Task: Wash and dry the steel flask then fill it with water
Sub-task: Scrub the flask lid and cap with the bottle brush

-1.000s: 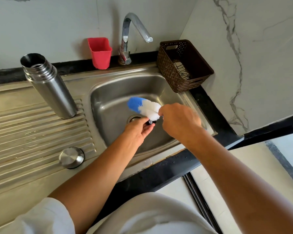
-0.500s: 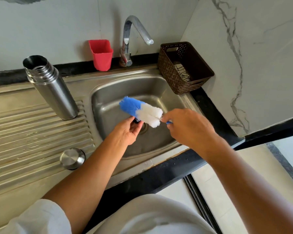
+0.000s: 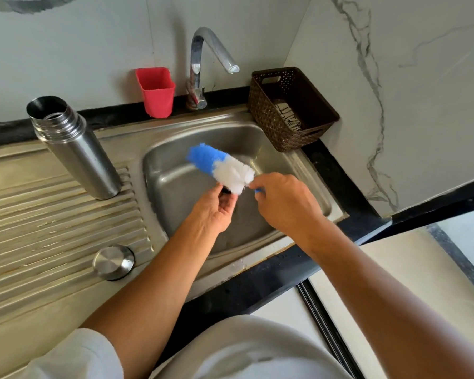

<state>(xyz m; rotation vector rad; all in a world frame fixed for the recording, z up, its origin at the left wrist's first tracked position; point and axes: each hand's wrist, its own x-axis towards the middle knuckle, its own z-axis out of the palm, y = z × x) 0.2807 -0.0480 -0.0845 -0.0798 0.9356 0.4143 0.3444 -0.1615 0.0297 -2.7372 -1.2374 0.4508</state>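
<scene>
The steel flask (image 3: 77, 149) stands upright and uncapped on the ribbed drainboard (image 3: 39, 214), left of the sink basin (image 3: 175, 181). Its round steel lid (image 3: 113, 261) lies flat on the drainboard nearer me. Over the basin, my right hand (image 3: 285, 201) grips the blue handle of a bottle brush (image 3: 222, 168) with a blue and white bristle head pointing up-left. My left hand (image 3: 214, 212) is just below the white bristles, palm up, fingers loosely curled and touching them. The brush handle is mostly hidden by my right hand.
A chrome tap (image 3: 203, 67) rises behind the basin, no water running. A red cup (image 3: 156, 91) stands on the black ledge left of it. A brown woven basket (image 3: 290, 108) holding a cloth sits at the basin's back right. Marble wall on the right.
The brush has risen from low over the drain and shifted slightly left. My left hand has opened under the bristles, and my right hand has drawn back to the right.
</scene>
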